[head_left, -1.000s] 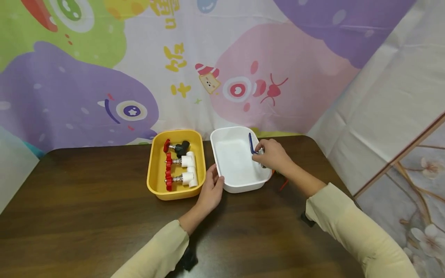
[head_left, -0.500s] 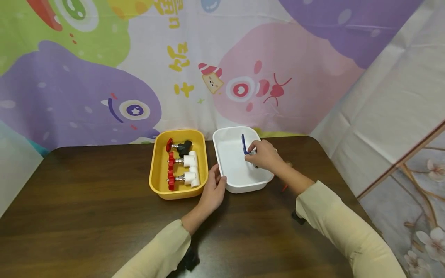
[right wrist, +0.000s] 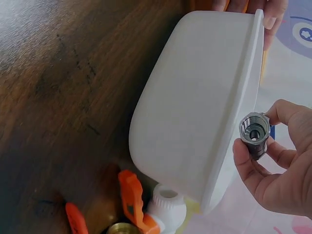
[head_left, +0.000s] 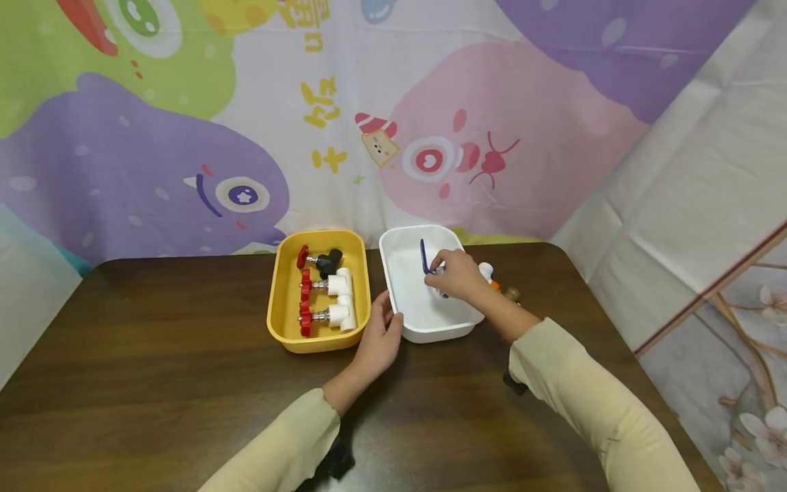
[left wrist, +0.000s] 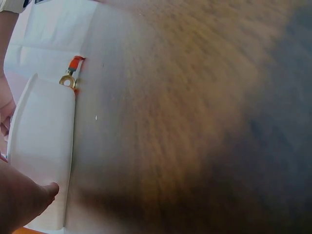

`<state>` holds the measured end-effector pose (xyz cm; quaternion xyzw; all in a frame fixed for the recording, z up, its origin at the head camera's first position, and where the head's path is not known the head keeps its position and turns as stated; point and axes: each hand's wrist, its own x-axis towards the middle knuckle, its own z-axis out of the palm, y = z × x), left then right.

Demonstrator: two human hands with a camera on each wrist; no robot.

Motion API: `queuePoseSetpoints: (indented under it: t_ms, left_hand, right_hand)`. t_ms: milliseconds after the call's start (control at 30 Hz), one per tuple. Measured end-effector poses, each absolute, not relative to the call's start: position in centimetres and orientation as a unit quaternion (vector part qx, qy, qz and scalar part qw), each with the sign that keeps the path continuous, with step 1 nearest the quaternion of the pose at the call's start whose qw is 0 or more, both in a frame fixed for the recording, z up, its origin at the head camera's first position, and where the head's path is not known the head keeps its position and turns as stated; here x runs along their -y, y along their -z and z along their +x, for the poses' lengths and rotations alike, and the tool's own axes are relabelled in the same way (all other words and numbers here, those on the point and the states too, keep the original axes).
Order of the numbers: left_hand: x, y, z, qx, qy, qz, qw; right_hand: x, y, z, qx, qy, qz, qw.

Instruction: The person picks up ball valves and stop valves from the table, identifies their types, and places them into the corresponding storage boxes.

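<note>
My right hand (head_left: 456, 275) pinches a metal ball valve (right wrist: 255, 134) with a blue lever (head_left: 423, 256) over the white plastic bin (head_left: 393, 273). In the right wrist view the valve's threaded open end faces the camera, between thumb and fingertips. At the bin's near left corner, my left hand (head_left: 376, 342) grips the side. Its thumb (left wrist: 48, 190) lies against the outer wall in the left wrist view, while most of its fingers are hidden there.
Left of the white bin stands a yellow bin (head_left: 274, 301) with red-handled valves on white fittings (head_left: 338, 285) and a black fitting (head_left: 330, 261). Right of the white bin lie a white valve with an orange handle (right wrist: 130, 192) and a brass piece (head_left: 512, 294), partly hidden by my arm.
My right hand has carried the blue-levered valve leftward, from the white bin's right rim to over its middle. My left hand stays at the bin's corner. The view has shifted slightly.
</note>
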<state>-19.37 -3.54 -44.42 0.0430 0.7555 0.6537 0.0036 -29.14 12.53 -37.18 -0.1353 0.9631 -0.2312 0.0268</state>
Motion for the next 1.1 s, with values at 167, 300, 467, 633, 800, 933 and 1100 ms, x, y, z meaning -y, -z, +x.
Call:
queuePoseSetpoints:
  t_ms: [167,300,467,633,800,933,1100]
  left_hand:
    - [3.6,44.7,-19.4,-0.764,-0.644,0.043,-0.005]
    - [3.6,44.6,-19.3,-0.766,-0.642,0.037,-0.003]
    - [3.6,44.4,-19.3,-0.761,-0.647,0.037,0.006]
    - [3.6,42.6,-18.5,-0.750,-0.661,0.038,0.015]
    - [3.6,40.9,-17.5,-0.750,-0.660,0.041,0.014]
    - [3.6,40.7,-17.4,-0.754,-0.656,0.039,0.013]
    - [3.7,41.2,-17.7,-0.751,-0.659,0.040,0.016]
  right_hand:
    - [-11.8,37.5,-29.4,-0.963,0.230,-0.136,0.028]
    - [-11.3,37.7,-29.5,-0.963,0.230,-0.139,0.026]
    - [-10.9,37.8,-29.7,-0.962,0.235,-0.137,0.030]
    - [-10.6,38.0,-29.7,-0.962,0.237,-0.128,0.044]
    - [-10.3,38.1,-29.8,-0.961,0.242,-0.125,0.049]
    - [-10.1,38.2,-30.0,-0.961,0.242,-0.127,0.044]
    - [-9.7,38.3,-30.4,-0.962,0.236,-0.132,0.036]
